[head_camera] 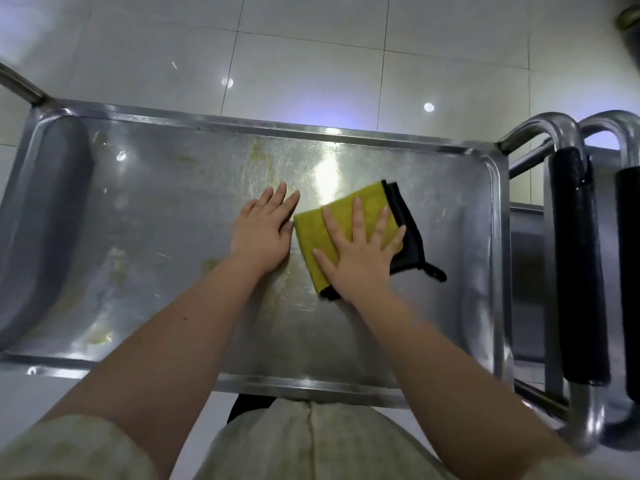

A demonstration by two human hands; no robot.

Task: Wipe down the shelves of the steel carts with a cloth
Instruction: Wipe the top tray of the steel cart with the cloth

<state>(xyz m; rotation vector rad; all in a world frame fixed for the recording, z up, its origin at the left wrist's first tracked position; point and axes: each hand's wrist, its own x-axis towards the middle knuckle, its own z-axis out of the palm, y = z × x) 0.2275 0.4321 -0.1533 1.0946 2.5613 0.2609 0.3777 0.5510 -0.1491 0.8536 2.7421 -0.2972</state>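
While my left hand (pixel 263 233) lies flat and wide on the bare shelf (pixel 166 209), fingers straight and holding nothing, it can steady me as I wipe. Left of that hand I see yellow-brown stains (pixel 116 268), dull and patchy, that look dried on. Those need firm, slow rubs, I think. Just right of that hand, nearly touching its fingers, sits the cloth (pixel 311 237). It is folded, soft and fuzzy, yellow on top with a black side and a little black loop poking out. My right hand (pixel 360 258) presses down on it, fingers spread wide and straight, not curled round it. To do this well I should keep the palm flat so the whole cloth rubs the steel, and push it in long lines toward the stains. The shelf is shiny, scratched metal, a flat tray with a raised rim and round corners. Far right of my right hand stand bent steel handles (pixel 540 126) with black grips (pixel 578 271).
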